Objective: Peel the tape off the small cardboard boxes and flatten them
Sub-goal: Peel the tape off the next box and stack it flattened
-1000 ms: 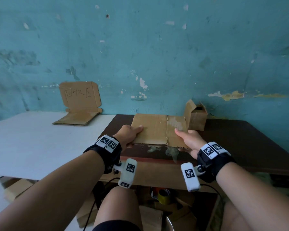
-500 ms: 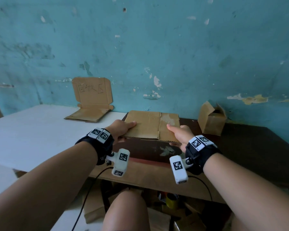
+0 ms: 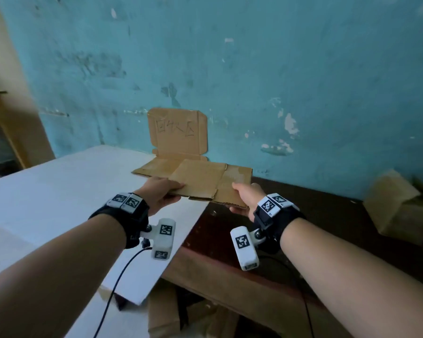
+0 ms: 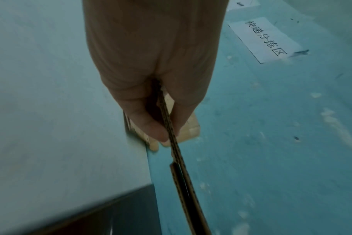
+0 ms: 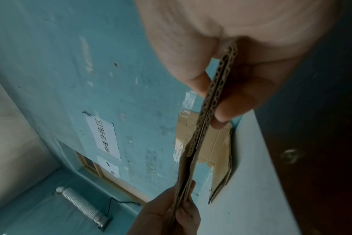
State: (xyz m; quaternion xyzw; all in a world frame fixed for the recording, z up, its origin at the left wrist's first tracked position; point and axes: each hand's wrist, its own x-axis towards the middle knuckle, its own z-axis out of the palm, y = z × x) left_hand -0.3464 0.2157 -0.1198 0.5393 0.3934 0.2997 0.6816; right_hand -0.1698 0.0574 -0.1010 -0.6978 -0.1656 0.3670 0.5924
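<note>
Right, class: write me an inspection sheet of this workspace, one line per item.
Surface: white board beside dark table.
Job's things: flattened box held up; unflattened small box at right.
Clutter: flat cardboard pile; lettered cardboard sign against the wall.
Grippers: left hand and right hand each pinch the flattened box's near edge.
Cables: black cable below left wrist.
Surroundings: peeling blue wall.

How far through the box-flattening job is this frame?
Done: one flattened box lies below the upright labelled cardboard. In hand: left hand and right hand pinch a second flattened box. Left: one small box stands unflattened.
</note>
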